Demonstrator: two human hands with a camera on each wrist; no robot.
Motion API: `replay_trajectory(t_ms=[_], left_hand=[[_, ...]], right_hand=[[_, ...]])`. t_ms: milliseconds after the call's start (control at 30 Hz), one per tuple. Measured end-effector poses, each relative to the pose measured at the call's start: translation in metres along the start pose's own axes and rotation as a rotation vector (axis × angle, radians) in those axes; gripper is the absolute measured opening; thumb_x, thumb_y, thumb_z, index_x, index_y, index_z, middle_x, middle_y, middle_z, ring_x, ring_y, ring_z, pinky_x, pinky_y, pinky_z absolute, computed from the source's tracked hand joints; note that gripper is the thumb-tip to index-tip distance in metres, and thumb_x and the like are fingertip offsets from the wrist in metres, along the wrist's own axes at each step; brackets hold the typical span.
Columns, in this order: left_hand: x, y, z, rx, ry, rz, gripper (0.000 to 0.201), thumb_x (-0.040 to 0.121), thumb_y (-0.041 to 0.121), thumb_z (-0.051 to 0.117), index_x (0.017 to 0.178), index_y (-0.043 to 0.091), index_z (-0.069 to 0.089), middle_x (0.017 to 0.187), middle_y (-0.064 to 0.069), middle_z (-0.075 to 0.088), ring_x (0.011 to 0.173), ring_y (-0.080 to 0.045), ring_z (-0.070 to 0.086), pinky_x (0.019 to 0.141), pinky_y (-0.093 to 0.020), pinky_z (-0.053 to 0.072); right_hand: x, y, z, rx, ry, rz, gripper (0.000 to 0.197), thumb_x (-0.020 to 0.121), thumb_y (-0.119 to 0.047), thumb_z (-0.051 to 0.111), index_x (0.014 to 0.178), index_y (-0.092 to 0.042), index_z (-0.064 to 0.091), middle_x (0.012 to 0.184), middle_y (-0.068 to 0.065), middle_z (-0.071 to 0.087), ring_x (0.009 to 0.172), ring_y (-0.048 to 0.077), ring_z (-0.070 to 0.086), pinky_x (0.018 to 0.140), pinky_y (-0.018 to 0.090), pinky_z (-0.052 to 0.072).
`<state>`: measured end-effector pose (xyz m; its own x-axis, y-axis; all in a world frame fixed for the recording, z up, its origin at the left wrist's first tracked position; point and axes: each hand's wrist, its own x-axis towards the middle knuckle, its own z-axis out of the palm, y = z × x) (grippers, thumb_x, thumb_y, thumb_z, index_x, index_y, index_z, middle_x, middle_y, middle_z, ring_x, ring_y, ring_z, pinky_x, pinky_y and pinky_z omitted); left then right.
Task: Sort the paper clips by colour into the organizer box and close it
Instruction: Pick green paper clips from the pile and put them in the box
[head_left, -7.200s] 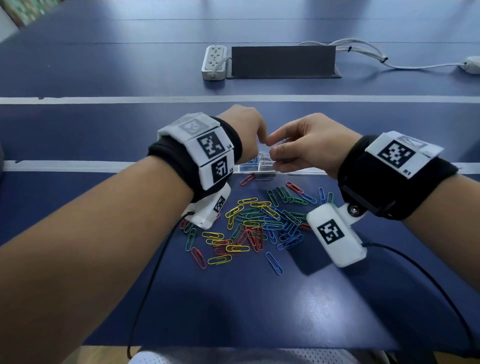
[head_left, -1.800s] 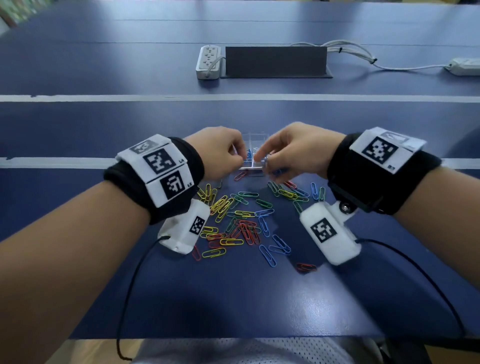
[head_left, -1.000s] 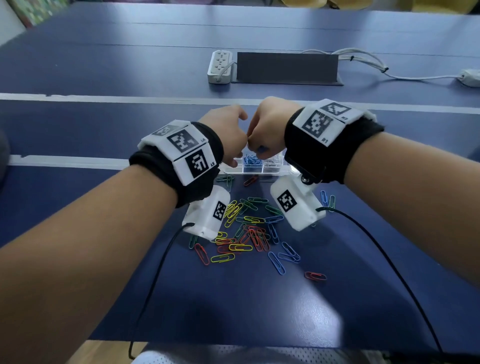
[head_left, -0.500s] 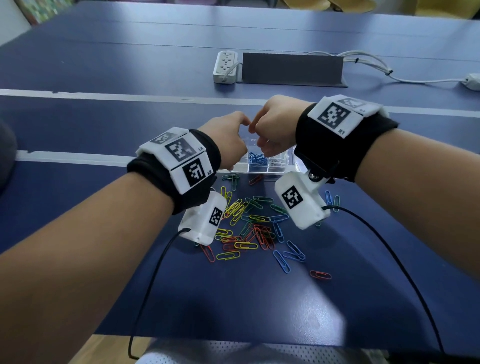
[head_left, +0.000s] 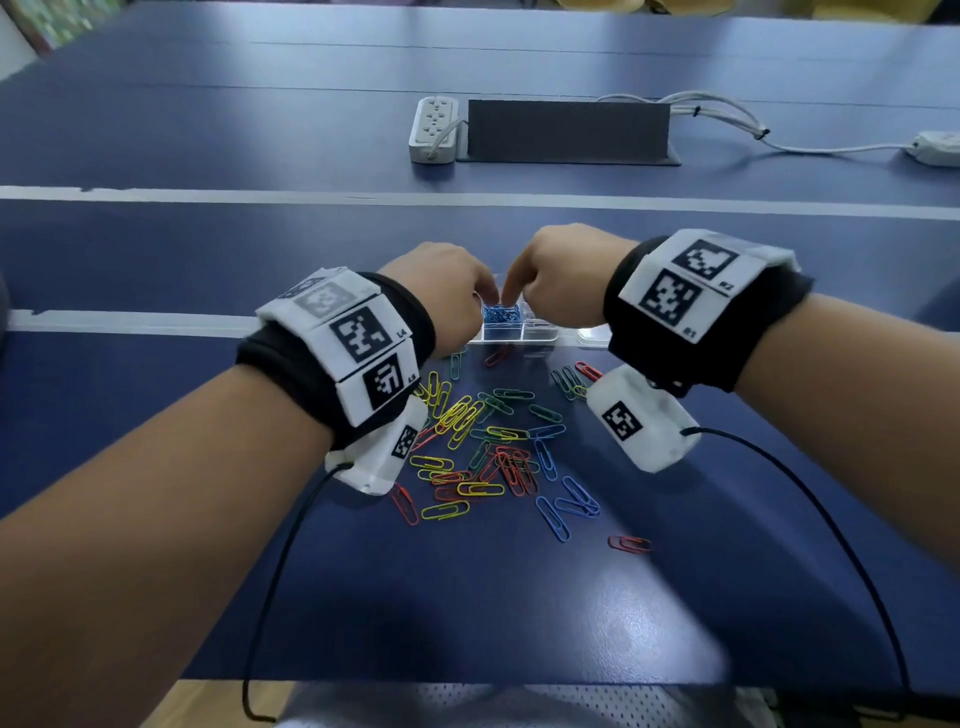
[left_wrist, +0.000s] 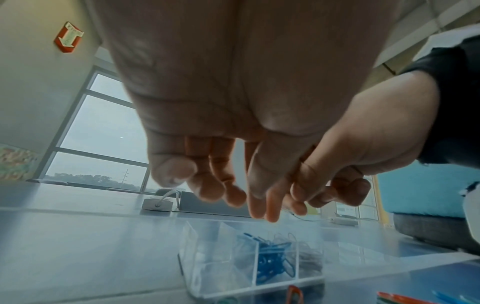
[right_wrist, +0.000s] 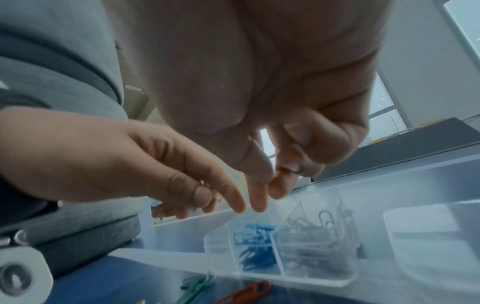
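Over organizer box (head_left: 519, 332): both hands (head_left: 511, 291), blue clips (head_left: 500, 315) inside.

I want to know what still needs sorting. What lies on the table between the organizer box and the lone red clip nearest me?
In the head view, a loose heap of paper clips, yellow, green, red and blue, lies between the organizer box and the lone red clip.

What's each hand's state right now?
Left hand: open, fingers hang loosely over the organizer box, holding nothing.
Right hand: fingers curled, thumb to fingertip; whether it pinches anything cannot be told.
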<state>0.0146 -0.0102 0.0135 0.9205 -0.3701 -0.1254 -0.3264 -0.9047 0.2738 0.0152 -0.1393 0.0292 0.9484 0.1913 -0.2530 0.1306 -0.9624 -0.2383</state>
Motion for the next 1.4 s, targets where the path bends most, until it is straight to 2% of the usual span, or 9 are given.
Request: replay_trajectory(t_ms=[100, 333, 400, 600, 733, 867, 1100, 1267, 1400], left_hand=[[-0.005, 0.0, -0.004, -0.04, 0.029, 0.023, 0.03, 0.09, 0.015, 0.045, 0.109, 0.022, 0.068, 0.111, -0.006, 0.064, 0.112, -0.024, 0.054, 0.092, -0.027, 0.04], [-0.015, 0.028, 0.009, 0.062, -0.166, 0.191, 0.014, 0.082, 0.031, 0.063, 0.084, 0.021, 0.073, 0.062, 0.01, 0.055, 0.06, -0.006, 0.049, 0.066, -0.022, 0.038], [-0.014, 0.032, 0.014, 0.072, -0.197, 0.205, 0.012, 0.08, 0.031, 0.066, 0.082, 0.022, 0.074, 0.056, 0.012, 0.052, 0.055, -0.002, 0.047, 0.062, -0.022, 0.039], [-0.017, 0.044, 0.023, 0.171, -0.239, 0.246, 0.021, 0.077, 0.04, 0.069, 0.079, 0.019, 0.074, 0.053, 0.012, 0.048, 0.054, -0.009, 0.048, 0.062, -0.025, 0.04], [-0.019, 0.052, 0.026, 0.238, -0.248, 0.257, 0.017, 0.077, 0.038, 0.068, 0.067, 0.027, 0.06, 0.056, 0.01, 0.043, 0.069, -0.018, 0.049, 0.064, -0.029, 0.043], [-0.019, 0.051, 0.027, 0.232, -0.224, 0.278, 0.011, 0.081, 0.028, 0.06, 0.08, 0.021, 0.069, 0.057, 0.01, 0.042, 0.072, -0.017, 0.046, 0.067, -0.027, 0.043], [-0.018, 0.045, 0.02, 0.042, -0.219, 0.203, 0.006, 0.075, 0.023, 0.065, 0.072, 0.021, 0.061, 0.063, 0.009, 0.053, 0.062, -0.01, 0.05, 0.066, -0.024, 0.045], [-0.02, 0.042, 0.016, -0.057, -0.25, 0.218, 0.019, 0.079, 0.011, 0.056, 0.09, 0.028, 0.056, 0.066, 0.011, 0.055, 0.059, 0.003, 0.047, 0.059, -0.016, 0.04], [-0.023, 0.043, 0.016, -0.013, -0.265, 0.233, 0.019, 0.081, 0.01, 0.048, 0.068, 0.024, 0.045, 0.063, 0.008, 0.048, 0.058, -0.002, 0.042, 0.056, -0.019, 0.036]], right_hand=[[-0.005, 0.014, -0.008, 0.002, 0.035, 0.004, 0.036, 0.085, -0.009, 0.043, 0.1, -0.022, 0.073, 0.067, -0.008, 0.056, 0.082, 0.021, 0.052, 0.077, 0.024, 0.042], [-0.031, 0.041, -0.002, -0.154, -0.102, 0.048, 0.009, 0.075, -0.015, 0.065, 0.076, -0.018, 0.074, 0.057, -0.002, 0.062, 0.052, 0.015, 0.059, 0.069, 0.028, 0.058], [-0.036, 0.045, 0.004, -0.212, -0.136, 0.045, 0.003, 0.073, -0.017, 0.071, 0.074, -0.019, 0.072, 0.059, -0.001, 0.064, 0.055, 0.015, 0.06, 0.067, 0.026, 0.055], [-0.041, 0.05, 0.022, -0.203, -0.083, 0.034, 0.007, 0.079, -0.019, 0.063, 0.074, -0.023, 0.067, 0.083, 0.004, 0.068, 0.088, 0.028, 0.063, 0.086, 0.038, 0.053], [-0.041, 0.051, 0.02, -0.147, -0.091, 0.045, 0.02, 0.076, -0.012, 0.06, 0.079, -0.032, 0.058, 0.079, -0.005, 0.062, 0.085, 0.022, 0.058, 0.085, 0.034, 0.053], [-0.045, 0.059, 0.011, -0.024, -0.116, 0.084, 0.032, 0.074, -0.011, 0.056, 0.09, -0.036, 0.067, 0.075, -0.002, 0.071, 0.074, 0.018, 0.065, 0.081, 0.032, 0.056], [-0.05, 0.073, 0.007, 0.062, -0.074, 0.219, 0.021, 0.076, -0.009, 0.055, 0.076, -0.021, 0.072, 0.058, -0.003, 0.066, 0.065, 0.015, 0.061, 0.07, 0.025, 0.052], [-0.047, 0.069, 0.013, 0.0, -0.061, 0.214, 0.017, 0.079, -0.011, 0.061, 0.088, -0.014, 0.075, 0.072, 0.003, 0.069, 0.086, 0.023, 0.065, 0.075, 0.029, 0.054], [-0.042, 0.064, 0.02, -0.072, -0.045, 0.205, 0.025, 0.072, -0.024, 0.077, 0.094, -0.012, 0.074, 0.094, 0.009, 0.07, 0.091, 0.029, 0.065, 0.076, 0.03, 0.054]])
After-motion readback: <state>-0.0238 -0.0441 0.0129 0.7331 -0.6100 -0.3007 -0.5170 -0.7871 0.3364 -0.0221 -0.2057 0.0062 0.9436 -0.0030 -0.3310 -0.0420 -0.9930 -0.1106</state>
